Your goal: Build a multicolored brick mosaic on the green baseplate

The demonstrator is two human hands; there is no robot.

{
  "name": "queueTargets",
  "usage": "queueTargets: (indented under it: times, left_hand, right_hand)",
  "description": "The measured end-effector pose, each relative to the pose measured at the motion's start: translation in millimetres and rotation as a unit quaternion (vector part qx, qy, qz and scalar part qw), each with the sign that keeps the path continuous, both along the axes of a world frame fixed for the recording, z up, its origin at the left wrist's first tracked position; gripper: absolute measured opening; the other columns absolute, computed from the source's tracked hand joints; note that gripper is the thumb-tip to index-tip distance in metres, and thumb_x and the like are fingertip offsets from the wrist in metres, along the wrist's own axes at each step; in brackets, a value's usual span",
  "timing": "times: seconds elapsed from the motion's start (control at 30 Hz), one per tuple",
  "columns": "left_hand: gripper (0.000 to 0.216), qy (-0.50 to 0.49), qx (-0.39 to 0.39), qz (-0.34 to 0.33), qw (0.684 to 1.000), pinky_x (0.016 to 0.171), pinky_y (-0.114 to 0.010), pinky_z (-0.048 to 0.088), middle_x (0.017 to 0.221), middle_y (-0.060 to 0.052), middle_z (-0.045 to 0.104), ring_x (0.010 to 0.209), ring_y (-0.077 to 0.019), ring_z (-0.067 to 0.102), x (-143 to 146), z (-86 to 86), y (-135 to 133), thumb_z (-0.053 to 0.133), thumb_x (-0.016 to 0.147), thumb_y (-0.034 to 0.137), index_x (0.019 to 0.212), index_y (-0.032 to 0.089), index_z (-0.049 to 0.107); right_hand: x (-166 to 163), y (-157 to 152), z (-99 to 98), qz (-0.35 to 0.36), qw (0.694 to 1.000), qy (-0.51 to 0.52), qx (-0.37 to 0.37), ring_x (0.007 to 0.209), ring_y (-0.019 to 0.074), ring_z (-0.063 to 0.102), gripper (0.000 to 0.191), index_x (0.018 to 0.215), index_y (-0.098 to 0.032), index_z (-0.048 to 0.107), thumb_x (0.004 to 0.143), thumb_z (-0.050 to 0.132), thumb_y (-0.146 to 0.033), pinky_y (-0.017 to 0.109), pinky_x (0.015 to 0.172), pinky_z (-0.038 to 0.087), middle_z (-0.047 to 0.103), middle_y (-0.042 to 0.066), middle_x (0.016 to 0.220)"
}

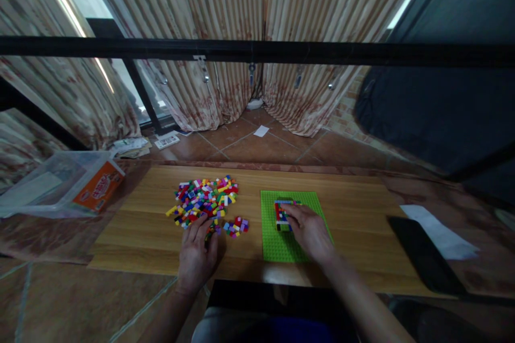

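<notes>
My left hand [196, 257] rests at the near edge of a pile of small coloured toy bricks [205, 195]. Its fingers are bent and apart, with the thumb away from them, touching loose bricks. A smaller cluster of bricks [236, 226] lies just right of that hand. On the green baseplate [277, 251] stands a low block of joined bricks [283, 226], red, white, blue and yellow among its colours. My right hand [309, 229] reaches over this block from the right with fingers drawn together on its top. Whatever the fingertips pinch is hidden.
Everything stands on a wooden table [354, 214]. A black flat object [426, 254] and a white paper [440, 233] lie at the right end. Left of the table is a clear plastic bin [60, 182] with an orange label. A black bar [322, 53] crosses behind, before curtains.
</notes>
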State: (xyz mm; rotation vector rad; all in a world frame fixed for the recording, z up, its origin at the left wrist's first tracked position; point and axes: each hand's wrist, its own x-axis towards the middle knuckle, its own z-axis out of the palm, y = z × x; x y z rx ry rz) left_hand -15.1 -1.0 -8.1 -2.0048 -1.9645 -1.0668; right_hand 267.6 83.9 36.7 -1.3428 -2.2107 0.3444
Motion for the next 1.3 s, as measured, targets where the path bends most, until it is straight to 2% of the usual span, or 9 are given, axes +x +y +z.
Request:
queueTargets:
  times: [0.13,0.3,0.57,0.7,0.77,0.9,1.0,1.3]
  left_hand:
    - [0.026,-0.004,-0.004,0.002,1.0,0.095,-0.046,0.047,0.12,-0.013,0.059,0.112,-0.0277,0.054,0.5,0.9,-0.7,0.055,0.086,0.024,0.111,0.017,0.057]
    - [0.027,-0.009,-0.008,0.002,1.0,0.096,-0.046,0.047,0.119,-0.013,0.06,0.111,-0.0272,0.055,1.0,1.3,-1.1,0.056,0.086,0.025,0.112,0.017,0.058]
    - [0.028,-0.013,-0.011,0.005,1.0,0.095,-0.047,0.047,0.119,-0.012,0.059,0.112,-0.0277,0.055,2.0,1.6,-1.8,0.055,0.086,0.025,0.114,0.019,0.057]
    - [0.029,-0.017,-0.014,0.006,1.0,0.095,-0.047,0.046,0.12,-0.011,0.059,0.113,-0.0279,0.054,2.2,0.9,-2.2,0.056,0.086,0.025,0.115,0.02,0.056]
    - [0.029,-0.017,-0.015,0.008,1.0,0.096,-0.047,0.046,0.12,-0.011,0.059,0.113,-0.0277,0.054,2.4,1.5,-2.2,0.056,0.086,0.025,0.115,0.02,0.056]
    - [0.028,-0.014,-0.02,0.01,1.0,0.097,-0.045,0.045,0.12,-0.011,0.059,0.113,-0.0271,0.054,2.8,3.6,-2.1,0.055,0.086,0.025,0.113,0.019,0.057]
    - [0.028,-0.014,-0.02,0.008,1.0,0.096,-0.046,0.045,0.12,-0.012,0.059,0.114,-0.0274,0.054,2.5,3.6,-2.0,0.055,0.086,0.025,0.113,0.019,0.057]
    - [0.027,-0.009,-0.018,0.01,1.0,0.095,-0.047,0.046,0.12,-0.012,0.059,0.113,-0.0281,0.054,3.6,5.3,-2.3,0.054,0.087,0.026,0.113,0.018,0.057]
  right_hand:
    - [-0.9,6.1,6.0,0.063,0.995,-0.083,0.0,0.103,0.0215,0.064,0.046,0.124,-0.021,0.059,0.086,0.039,-0.004,0.043,0.099,0.046,0.069,0.007,0.111]
    - [-1.9,9.8,9.2,0.097,0.985,-0.145,0.0,0.103,0.0216,0.063,0.054,0.129,-0.017,0.054,0.081,0.038,0.002,0.04,0.101,0.043,0.068,0.009,0.112]
    - [-7.5,10.2,6.8,0.084,0.991,-0.103,0.008,0.097,0.0226,0.062,0.071,0.133,-0.022,0.05,0.069,0.035,0.006,0.037,0.09,0.048,0.07,0.005,0.101]
    - [-3.9,12.0,1.6,0.074,0.993,-0.088,0.0,0.095,0.0218,0.061,0.063,0.131,-0.023,0.051,0.075,0.036,0.001,0.039,0.09,0.048,0.068,0.006,0.101]
    - [-0.6,11.8,-0.4,0.056,0.997,-0.048,-0.015,0.094,0.0224,0.061,0.054,0.128,-0.023,0.055,0.079,0.04,-0.005,0.04,0.09,0.048,0.068,0.006,0.101]
    - [5.2,9.2,-3.5,-0.027,0.996,0.071,-0.051,0.086,0.0225,0.063,0.036,0.119,-0.024,0.061,0.086,0.047,-0.023,0.039,0.081,0.051,0.068,0.007,0.098]
    - [5.7,8.3,-6.3,-0.081,0.987,0.123,-0.066,0.083,0.0218,0.063,0.033,0.114,-0.022,0.063,0.085,0.051,-0.033,0.039,0.078,0.051,0.067,0.007,0.094]
    - [-3.0,9.6,-10.8,-0.105,0.986,0.124,-0.046,0.093,0.023,0.059,0.029,0.106,-0.021,0.066,0.083,0.054,-0.033,0.041,0.085,0.047,0.064,0.008,0.1]
